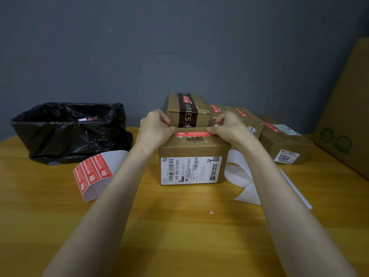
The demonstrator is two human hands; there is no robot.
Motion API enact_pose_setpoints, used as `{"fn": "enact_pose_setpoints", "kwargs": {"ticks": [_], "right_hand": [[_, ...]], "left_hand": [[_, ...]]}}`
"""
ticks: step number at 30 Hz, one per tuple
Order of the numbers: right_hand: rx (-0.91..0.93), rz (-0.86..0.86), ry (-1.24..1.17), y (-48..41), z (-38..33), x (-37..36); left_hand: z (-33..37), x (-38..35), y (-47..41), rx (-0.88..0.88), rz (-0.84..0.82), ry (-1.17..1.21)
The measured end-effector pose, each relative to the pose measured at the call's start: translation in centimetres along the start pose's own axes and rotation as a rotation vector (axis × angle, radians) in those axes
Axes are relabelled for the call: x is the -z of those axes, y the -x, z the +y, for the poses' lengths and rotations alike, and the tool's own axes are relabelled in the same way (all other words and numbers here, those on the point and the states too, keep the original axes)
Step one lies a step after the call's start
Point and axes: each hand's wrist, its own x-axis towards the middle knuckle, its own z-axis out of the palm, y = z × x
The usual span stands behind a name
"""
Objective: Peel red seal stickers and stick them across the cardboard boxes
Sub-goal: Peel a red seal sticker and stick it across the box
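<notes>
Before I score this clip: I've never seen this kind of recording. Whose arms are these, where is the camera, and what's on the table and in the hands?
There is no machine here. A person works bare-handed, and the single picture comes from a camera worn on their head, looking forward and down. The left hand and right hand each pinch one end of a red seal sticker lying along the far top edge of the nearest cardboard box, which stands on a wooden table. To the left lie a strip of unused stickers and a black bag. To the right is white backing paper. Behind are more boxes that already carry red stickers.
</notes>
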Motion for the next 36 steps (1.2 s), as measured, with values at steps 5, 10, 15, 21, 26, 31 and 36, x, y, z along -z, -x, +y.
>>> {"fn": "enact_pose_setpoints", "kwargs": {"ticks": [5, 10, 15, 21, 26, 31, 36], "right_hand": [[0.072, -0.052, -0.080, -0.2, 0.6, 1.2], [0.099, -0.283, -0.010, 0.9, 1.3, 3.7], [0.088, -0.527, 0.062, 1.4, 1.8, 3.8], [0.110, -0.447, -0.038, 1.9, 1.8, 5.0], [0.033, -0.409, -0.331, 3.3, 2.0, 5.0], [-0.027, -0.351, -0.349, 4.5, 2.0, 4.7], [-0.035, -0.354, -0.375, 5.4, 2.0, 5.2]], "left_hand": [[0.1, 2.2, -0.3, -0.001, -0.190, 0.077], [-0.1, 4.0, 0.1, 0.034, -0.674, -0.155], [-0.6, 3.3, 0.2, 0.000, -0.753, -0.160], [-0.4, 4.6, 0.1, 0.019, -0.634, 0.107], [0.0, 4.8, 0.7, 0.081, -0.522, 0.307], [0.2, 4.1, 2.8, 0.143, -0.632, 0.344], [-0.5, 3.9, 3.8, 0.273, -0.690, 0.487]]}}
